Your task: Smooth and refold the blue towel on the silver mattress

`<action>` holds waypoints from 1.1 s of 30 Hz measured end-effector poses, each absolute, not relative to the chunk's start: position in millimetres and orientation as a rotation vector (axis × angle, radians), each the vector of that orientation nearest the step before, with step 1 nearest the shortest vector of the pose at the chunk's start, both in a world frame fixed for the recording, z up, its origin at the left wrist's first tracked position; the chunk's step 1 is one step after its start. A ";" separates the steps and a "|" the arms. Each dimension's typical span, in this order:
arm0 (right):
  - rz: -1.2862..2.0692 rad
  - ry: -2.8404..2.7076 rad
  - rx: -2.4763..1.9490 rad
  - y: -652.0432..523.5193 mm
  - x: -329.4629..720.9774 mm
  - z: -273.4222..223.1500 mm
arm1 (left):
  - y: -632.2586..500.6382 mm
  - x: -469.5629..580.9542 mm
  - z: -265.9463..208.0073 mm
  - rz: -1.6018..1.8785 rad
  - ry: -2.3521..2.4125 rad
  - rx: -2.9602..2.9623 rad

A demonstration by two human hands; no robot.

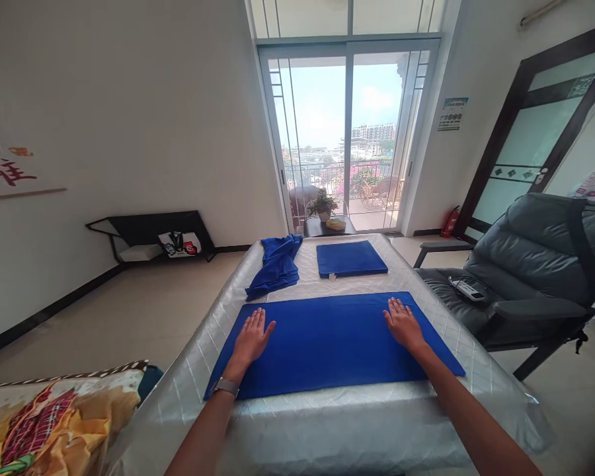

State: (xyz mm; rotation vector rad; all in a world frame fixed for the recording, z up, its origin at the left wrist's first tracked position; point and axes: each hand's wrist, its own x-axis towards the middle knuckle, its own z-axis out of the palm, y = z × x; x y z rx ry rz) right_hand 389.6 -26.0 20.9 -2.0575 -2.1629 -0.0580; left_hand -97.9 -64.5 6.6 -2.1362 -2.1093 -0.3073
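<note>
A long blue cloth (327, 344) lies flat and smooth across the near part of a plastic-covered mattress (337, 423). My left hand (254, 336) rests palm down on its left side, fingers stretched out, with a watch on the wrist. On the cloth's right side lies my right hand (403, 322), also flat with fingers extended. Beyond the cloth sits a neatly folded blue cloth (352, 258) with a small white tag at its near edge. A crumpled blue cloth (277, 264) lies to its left.
On the right stands a grey recliner (525, 264) with a corded controller (469, 289) on its seat. A small table with a potted plant (323, 205) stands past the mattress, before glass sliding doors. Patterned bedding (54, 423) is at lower left; a black rack (153, 231) lines the wall.
</note>
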 end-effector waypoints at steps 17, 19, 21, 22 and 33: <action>0.220 -2.453 -1.625 12.2 223.7 10.9 | 4.4 74.4 -7.3 -0.389 -1.788 -2.586; 0.234 -2.463 -1.626 12.7 223.9 11.7 | 4.1 73.8 -6.9 -0.383 -1.807 -2.575; 0.258 -2.467 -1.635 14.2 225.5 13.7 | 4.1 70.3 -5.6 -0.362 -1.819 -2.569; 0.273 -2.463 -1.651 15.4 228.0 14.7 | 4.2 66.5 -4.9 -0.350 -1.828 -2.563; 0.187 -2.355 -2.000 38.0 353.1 12.0 | 0.3 -70.2 -4.3 -0.213 -2.167 -2.299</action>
